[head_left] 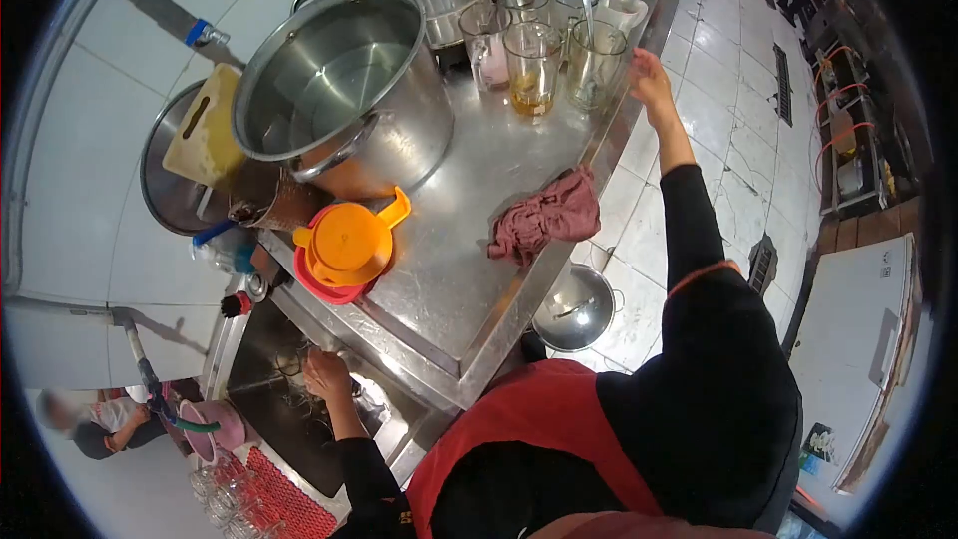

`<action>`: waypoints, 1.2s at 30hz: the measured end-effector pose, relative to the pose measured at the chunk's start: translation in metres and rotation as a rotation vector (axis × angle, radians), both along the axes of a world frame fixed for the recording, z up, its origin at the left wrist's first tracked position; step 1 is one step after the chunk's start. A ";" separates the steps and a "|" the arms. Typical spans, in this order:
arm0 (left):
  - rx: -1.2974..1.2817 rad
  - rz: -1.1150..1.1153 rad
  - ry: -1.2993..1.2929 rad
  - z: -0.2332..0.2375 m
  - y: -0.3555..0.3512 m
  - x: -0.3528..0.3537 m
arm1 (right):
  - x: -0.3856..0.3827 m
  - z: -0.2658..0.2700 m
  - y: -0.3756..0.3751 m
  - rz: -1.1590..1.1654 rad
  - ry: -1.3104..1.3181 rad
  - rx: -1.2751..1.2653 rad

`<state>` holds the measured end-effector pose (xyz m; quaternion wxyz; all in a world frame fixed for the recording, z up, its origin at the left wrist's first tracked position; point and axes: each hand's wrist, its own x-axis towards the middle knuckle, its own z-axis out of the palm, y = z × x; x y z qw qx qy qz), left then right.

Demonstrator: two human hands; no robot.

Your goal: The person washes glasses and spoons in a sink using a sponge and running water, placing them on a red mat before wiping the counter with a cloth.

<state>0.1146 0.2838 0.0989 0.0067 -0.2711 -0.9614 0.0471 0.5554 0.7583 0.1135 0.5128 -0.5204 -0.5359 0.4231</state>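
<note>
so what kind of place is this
Probably a drinks stall or café kitchen: a steel counter, a big stockpot, a cluster of glasses with spoons in them, and a sink alongside.

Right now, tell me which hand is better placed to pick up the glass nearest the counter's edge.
Right. The right hand is beside that glass, likely an easy reach. The left hand is down at the sink, with the big pot between it and the glasses.

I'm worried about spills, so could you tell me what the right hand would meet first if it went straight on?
Probably the nearest glass at the edge of the counter; the right hand is just beside it.
</note>
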 end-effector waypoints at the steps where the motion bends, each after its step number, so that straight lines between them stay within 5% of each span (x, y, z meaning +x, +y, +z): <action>1: 0.115 -0.004 0.070 0.017 0.012 0.016 | -0.002 -0.002 0.006 -0.001 0.006 -0.001; 4: 0.395 -0.184 0.096 0.024 0.032 0.029 | -0.014 -0.011 0.019 0.136 0.219 -0.169; 6: 0.505 -0.283 -0.072 0.036 0.058 0.056 | -0.022 -0.033 0.016 0.271 0.043 -0.148; 8: 0.660 -0.584 -0.119 0.027 0.087 0.077 | -0.022 -0.042 0.021 0.238 -0.105 -0.065; 11: 0.727 -1.036 -0.376 0.039 0.141 0.140 | -0.026 -0.014 0.021 -0.036 0.132 -0.176; 13: 0.649 -1.314 -0.426 0.035 0.170 0.182 | -0.031 -0.001 0.029 -0.008 0.234 0.100; 18: 0.265 -1.339 -0.401 0.010 0.200 0.240 | -0.016 0.007 0.025 0.293 0.066 -0.177; 22: 0.423 -1.364 -0.429 -0.012 0.200 0.221 | -0.017 -0.015 0.009 0.563 0.072 -0.200; 24: 0.549 -1.359 -0.342 -0.005 0.198 0.218 | -0.034 -0.023 0.006 0.459 0.001 -0.193; 26: 0.458 -1.273 -0.401 -0.004 0.193 0.210 | -0.052 -0.039 0.018 0.216 -0.239 0.293; 30: 0.381 -1.279 -0.447 0.013 0.170 0.197 | -0.077 -0.041 0.049 0.464 0.097 0.307; 36: 0.205 -1.165 -0.463 0.023 0.135 0.181 | -0.085 -0.056 0.073 0.402 0.003 0.147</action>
